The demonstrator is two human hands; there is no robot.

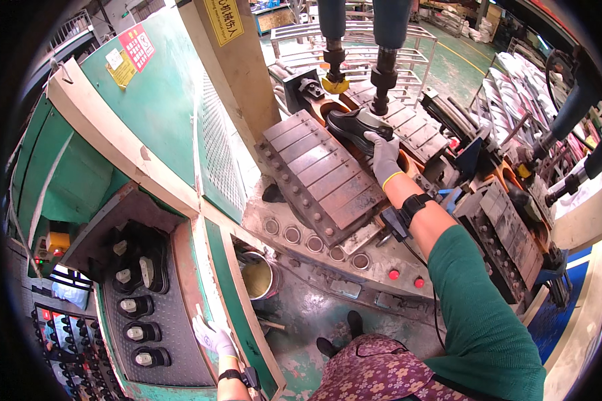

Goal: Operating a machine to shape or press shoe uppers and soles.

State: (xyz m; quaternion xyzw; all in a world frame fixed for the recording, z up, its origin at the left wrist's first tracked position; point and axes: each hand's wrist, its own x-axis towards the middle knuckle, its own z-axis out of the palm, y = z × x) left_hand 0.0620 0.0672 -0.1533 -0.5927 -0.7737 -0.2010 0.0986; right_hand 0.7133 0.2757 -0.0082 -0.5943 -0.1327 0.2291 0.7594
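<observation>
Watching through the head cam, I've got my right hand (pixel 385 159) up at the press, in a pale grey glove with a yellow cuff, fingers closed over the near end of a black shoe (pixel 351 125). Looks like a proper hold, though I can't tell how tight, since the underside of the grip is hidden. The shoe lies tilted on the machine, just behind a big slatted metal block (pixel 321 170), with a second slatted block (pixel 411 130) on its other side. Two blue cylinders (pixel 390 20) hang overhead — a yellow pad (pixel 335 86) caps one rod, and the other rod's dark tip (pixel 379 105) is right by the shoe.

My left hand (pixel 214 337) is way down at the lower left, also gloved, fingers stretched out and loosely spread with nothing in them that I can see. It's near the edge of the green housing (pixel 224 294); can't tell if it actually touches. Beside it is a dark studded bed (pixel 174 371) with three small black shoes (pixel 144 331) in a row near the front — more are bunched up in the shadow behind.

Two red buttons (pixel 394 275) sit on the press front, and a bucket (pixel 275 283) stands below.
</observation>
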